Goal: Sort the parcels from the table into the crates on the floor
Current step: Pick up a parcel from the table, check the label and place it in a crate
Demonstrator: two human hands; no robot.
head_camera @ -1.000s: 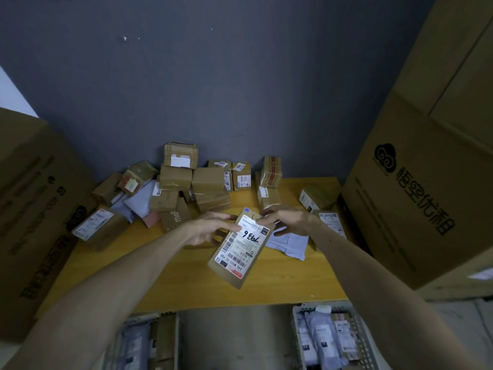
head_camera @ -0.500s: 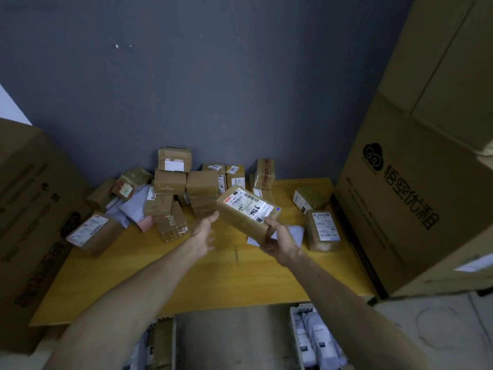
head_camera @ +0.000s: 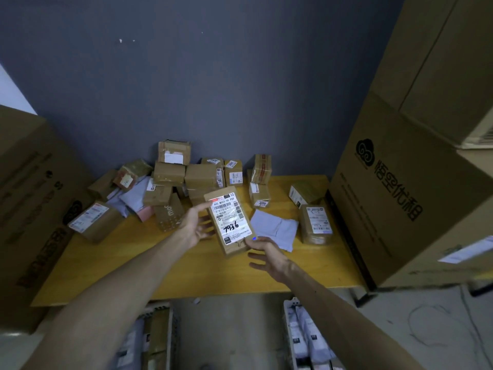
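Parcel (head_camera: 230, 221) in the head view, a flat brown box with a white label marked 7936, is held label-up above the middle of the desk (head_camera: 128, 265), between the person's two hands. The left hand (head_camera: 196, 227) has its fingers spread along the box's left long edge and seemingly under it, the index finger reaching toward the far corner. The right hand (head_camera: 266, 253) pinches the near right corner with the thumb on top; its other fingers stretch loosely below the box.

Judging by how lightly it is carried, the box is probably light and stiff, its cardboard offering fair friction, though the glossy label could be slick. The long edges look like the safest place to hold; a corner pinch alone may let it pivot.

Far on the desk lies a pile of parcels (head_camera: 184, 177), with a pale mailer bag (head_camera: 274, 229) just right of the held box. Near, below the desk edge, a left crate (head_camera: 157, 340) and a right crate (head_camera: 290, 329) stand on the floor, each with packets inside.
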